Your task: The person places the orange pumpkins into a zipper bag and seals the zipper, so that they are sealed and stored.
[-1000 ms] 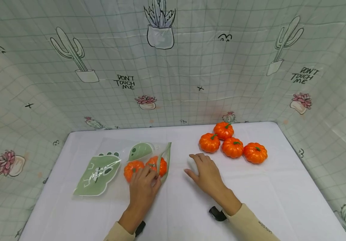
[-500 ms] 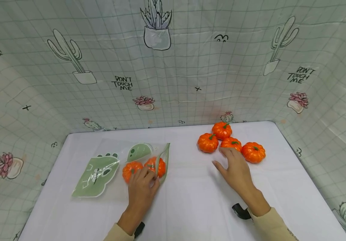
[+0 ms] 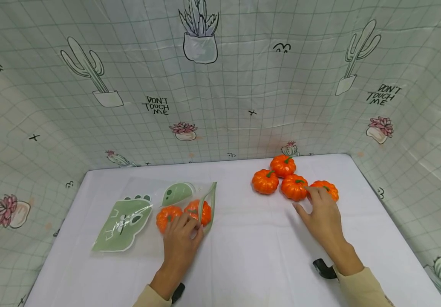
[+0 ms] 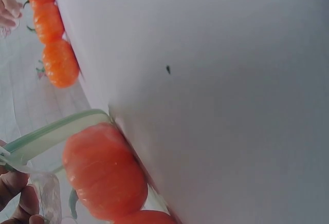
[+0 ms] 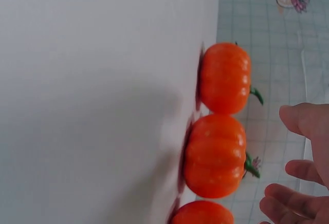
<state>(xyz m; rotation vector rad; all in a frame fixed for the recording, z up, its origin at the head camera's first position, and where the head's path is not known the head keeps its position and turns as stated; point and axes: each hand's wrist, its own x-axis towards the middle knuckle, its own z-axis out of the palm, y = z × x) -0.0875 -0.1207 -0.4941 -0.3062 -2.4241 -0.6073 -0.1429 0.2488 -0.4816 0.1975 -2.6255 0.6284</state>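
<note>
Nearest, two tan sleeves come in from the bottom edge, the left sleeve (image 3: 153, 297) and the right sleeve (image 3: 362, 288), with a black wrist piece (image 3: 324, 269) beside the right one. Ahead of them spreads the white table (image 3: 251, 256); a small dark mark (image 4: 168, 70) shows on it in the left wrist view.

The left hand (image 3: 182, 238) pinches the bag (image 3: 122, 228) near its mouth, finger and thumb on the clear film. The bag lies flat at its printed green end, while its green-edged mouth stands up toward the right. Two orange pumpkins sit inside, side by side: the left bagged pumpkin (image 3: 167, 218) and the right bagged pumpkin (image 3: 206, 212).

The right hand (image 3: 324, 217) holds nothing; its fingers reach out loosely over the rightmost pumpkin (image 3: 329, 190). In the right wrist view, a gap separates them from the pumpkins shown there.

Just left of that pumpkin sits the middle pumpkin (image 3: 294, 188), then the left pumpkin (image 3: 265, 182), with the back pumpkin (image 3: 283, 166) behind, near the table's far edge.

Farthest, a gridded cloth (image 3: 235, 76) printed with potted cacti rises behind the table.
</note>
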